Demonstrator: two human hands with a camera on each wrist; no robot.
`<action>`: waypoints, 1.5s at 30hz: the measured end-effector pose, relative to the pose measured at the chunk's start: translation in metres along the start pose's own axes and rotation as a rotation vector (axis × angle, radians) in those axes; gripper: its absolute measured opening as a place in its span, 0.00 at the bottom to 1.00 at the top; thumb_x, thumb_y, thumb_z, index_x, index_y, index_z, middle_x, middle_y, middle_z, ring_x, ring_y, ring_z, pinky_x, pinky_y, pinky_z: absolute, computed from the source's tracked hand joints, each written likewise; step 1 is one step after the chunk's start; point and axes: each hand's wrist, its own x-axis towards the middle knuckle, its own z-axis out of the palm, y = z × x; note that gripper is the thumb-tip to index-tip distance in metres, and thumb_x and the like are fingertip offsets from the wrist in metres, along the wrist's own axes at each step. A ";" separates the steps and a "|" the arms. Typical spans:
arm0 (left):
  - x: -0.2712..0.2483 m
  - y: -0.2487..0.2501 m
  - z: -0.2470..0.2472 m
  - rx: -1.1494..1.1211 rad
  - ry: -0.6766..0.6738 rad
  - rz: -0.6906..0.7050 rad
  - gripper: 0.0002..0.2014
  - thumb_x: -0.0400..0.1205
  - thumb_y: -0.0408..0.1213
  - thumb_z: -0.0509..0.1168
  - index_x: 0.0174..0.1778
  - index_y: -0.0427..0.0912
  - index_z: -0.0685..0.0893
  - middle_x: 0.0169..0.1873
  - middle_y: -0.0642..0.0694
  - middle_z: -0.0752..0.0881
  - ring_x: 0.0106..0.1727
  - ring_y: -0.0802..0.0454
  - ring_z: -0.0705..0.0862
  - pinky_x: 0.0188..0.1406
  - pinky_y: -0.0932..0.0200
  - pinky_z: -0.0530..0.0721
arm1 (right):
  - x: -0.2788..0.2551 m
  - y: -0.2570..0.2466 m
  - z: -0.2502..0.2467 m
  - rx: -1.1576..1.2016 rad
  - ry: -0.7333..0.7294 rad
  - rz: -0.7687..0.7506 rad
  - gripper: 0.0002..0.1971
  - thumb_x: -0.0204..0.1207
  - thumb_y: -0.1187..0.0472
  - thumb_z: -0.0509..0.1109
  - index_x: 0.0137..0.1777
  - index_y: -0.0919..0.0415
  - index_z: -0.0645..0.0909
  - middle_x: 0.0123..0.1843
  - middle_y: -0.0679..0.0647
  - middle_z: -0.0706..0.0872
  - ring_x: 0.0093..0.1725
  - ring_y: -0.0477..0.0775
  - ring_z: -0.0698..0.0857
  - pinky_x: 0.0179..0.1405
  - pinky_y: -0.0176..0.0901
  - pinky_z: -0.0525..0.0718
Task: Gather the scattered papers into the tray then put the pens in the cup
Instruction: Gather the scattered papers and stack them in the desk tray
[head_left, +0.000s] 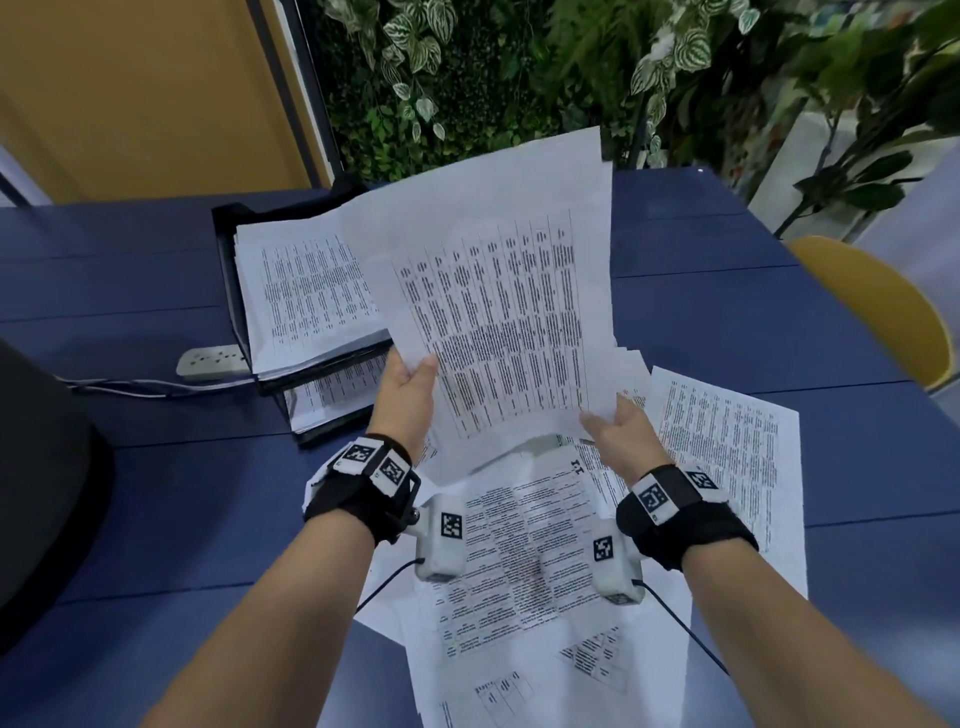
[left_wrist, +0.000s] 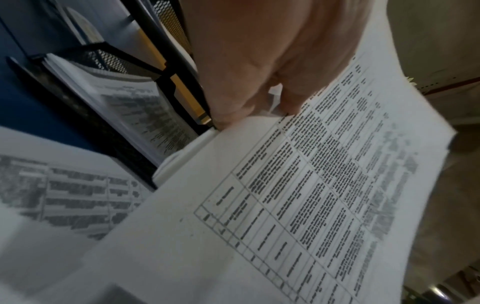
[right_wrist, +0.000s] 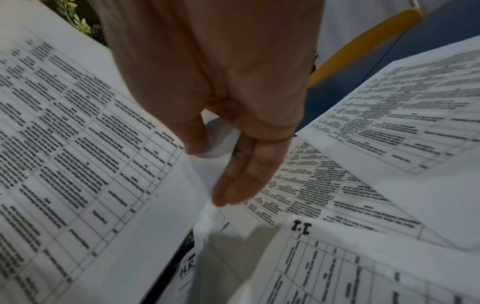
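Observation:
I hold a bundle of printed sheets (head_left: 493, 312) upright above the blue table (head_left: 130, 291). My left hand (head_left: 415, 371) pinches its lower left edge, thumb on the printed side. My right hand (head_left: 615, 421) pinches the lower right corner. In the left wrist view the hand (left_wrist: 249, 98) grips the sheets (left_wrist: 285, 205) just beside the black stacked tray (left_wrist: 91, 127). In the right wrist view my thumb lies on the sheets (right_wrist: 78, 144) and the straight fingers (right_wrist: 246, 174) lie behind them. The tray (head_left: 231, 291) stands left of the bundle and holds papers (head_left: 306, 296). No pen or cup shows plainly.
More printed sheets (head_left: 519, 545) lie scattered on the table under my wrists and to the right (head_left: 727, 452). A white power strip (head_left: 213, 361) with its cable lies left of the tray. A dark rounded object (head_left: 41, 467) sits at the left edge. A yellow chair (head_left: 883, 312) and plants (head_left: 467, 78) border the table.

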 end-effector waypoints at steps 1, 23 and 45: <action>0.002 0.001 -0.004 0.012 0.020 0.008 0.21 0.87 0.42 0.57 0.76 0.42 0.66 0.68 0.49 0.76 0.70 0.53 0.74 0.67 0.55 0.69 | 0.003 0.003 0.004 0.003 -0.009 0.013 0.13 0.84 0.65 0.60 0.67 0.61 0.74 0.61 0.54 0.82 0.51 0.55 0.83 0.49 0.47 0.82; 0.037 0.012 -0.138 0.766 0.265 0.196 0.31 0.77 0.35 0.67 0.77 0.48 0.68 0.75 0.50 0.71 0.76 0.48 0.68 0.78 0.45 0.59 | 0.055 -0.074 0.138 -0.075 -0.113 -0.100 0.13 0.82 0.70 0.52 0.62 0.73 0.73 0.29 0.60 0.77 0.18 0.46 0.76 0.17 0.34 0.72; 0.100 0.020 -0.174 1.519 0.083 0.210 0.37 0.69 0.79 0.51 0.70 0.63 0.75 0.78 0.55 0.66 0.84 0.45 0.41 0.68 0.27 0.24 | 0.104 -0.113 0.207 -0.101 0.087 -0.310 0.10 0.77 0.72 0.58 0.55 0.59 0.68 0.39 0.67 0.86 0.26 0.55 0.88 0.24 0.44 0.88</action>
